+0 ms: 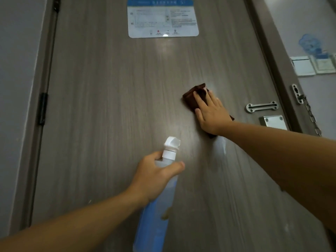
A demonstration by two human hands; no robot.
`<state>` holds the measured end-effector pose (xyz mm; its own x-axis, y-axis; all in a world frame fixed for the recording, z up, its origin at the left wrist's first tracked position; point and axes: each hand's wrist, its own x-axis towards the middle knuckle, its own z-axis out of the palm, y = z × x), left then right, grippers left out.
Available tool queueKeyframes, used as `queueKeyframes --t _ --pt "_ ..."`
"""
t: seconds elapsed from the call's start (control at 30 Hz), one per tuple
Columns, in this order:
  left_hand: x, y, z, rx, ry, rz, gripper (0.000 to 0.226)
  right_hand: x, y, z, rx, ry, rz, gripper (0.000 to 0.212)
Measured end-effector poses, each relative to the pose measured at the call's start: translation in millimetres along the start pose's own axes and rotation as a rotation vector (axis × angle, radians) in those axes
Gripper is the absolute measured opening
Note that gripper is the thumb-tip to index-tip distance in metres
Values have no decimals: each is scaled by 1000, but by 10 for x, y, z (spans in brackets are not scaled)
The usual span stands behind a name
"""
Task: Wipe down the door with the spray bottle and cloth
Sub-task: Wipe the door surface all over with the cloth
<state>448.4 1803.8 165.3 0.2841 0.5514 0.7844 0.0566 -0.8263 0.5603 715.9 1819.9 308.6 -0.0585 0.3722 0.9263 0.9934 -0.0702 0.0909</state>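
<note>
A grey-brown wood-grain door [112, 99] fills the view. My right hand [211, 113] lies flat with straight fingers on a dark brown cloth [190, 96], pressing it against the door right of centre. My left hand [156, 174] grips the neck of a clear spray bottle [158, 215] holding blue liquid; its white nozzle [171, 144] points up toward the door. A wet streak [221, 148] shines just below the cloth.
A blue-and-white notice [162, 18] is stuck high on the door. A metal chain-guard plate [261, 106] and lock box [272, 122] sit near the right edge, with a chain [311, 115] on the frame. A hinge [42, 109] is at left. Wall switches [312, 65] are at right.
</note>
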Motion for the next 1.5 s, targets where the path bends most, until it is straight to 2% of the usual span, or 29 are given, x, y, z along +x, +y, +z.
queueKeyframes --t 0.1,0.3,0.4,0.5,0.63,0.7,0.8,0.97,1.07,1.17,1.27,1.33,1.4,1.5 --pt "-11 -111 108 5 -19 -58 50 -89 11 50 -3 -3 14 64" --pt "5 -97 146 -21 27 -40 52 -399 -61 159 -23 29 22 64" --pt "16 -48 71 -25 12 -20 52 -742 -185 297 -45 26 -44 64" --pt "29 34 1 -23 57 3 54 -1154 -291 474 -99 5 -242 64" --pt "23 89 -91 -15 77 5 46 -1549 -203 592 -260 -83 -645 59" --pt "-1 117 -122 -5 71 11 46 -1467 -82 515 -278 -117 -729 57" --pt "-2 175 -131 -11 60 8 52 -1112 48 404 -222 -67 -562 60" --pt "13 232 -19 -37 31 -23 58 -684 -81 312 21 72 17 63" --pt "39 221 75 -29 32 -37 55 -654 -336 381 111 126 158 63" --pt "75 213 134 -27 54 -35 52 -863 -473 489 153 130 164 62" --pt "120 241 171 -60 80 -29 47 -1264 -466 595 74 97 -18 62" --pt "146 277 184 -81 86 -24 47 -1569 -335 663 -10 8 -168 62" --pt "151 302 186 -81 84 -24 50 -1775 -120 660 -76 -71 -239 64" --pt "145 322 162 -53 81 -20 54 -1763 53 582 -86 -75 -169 63"
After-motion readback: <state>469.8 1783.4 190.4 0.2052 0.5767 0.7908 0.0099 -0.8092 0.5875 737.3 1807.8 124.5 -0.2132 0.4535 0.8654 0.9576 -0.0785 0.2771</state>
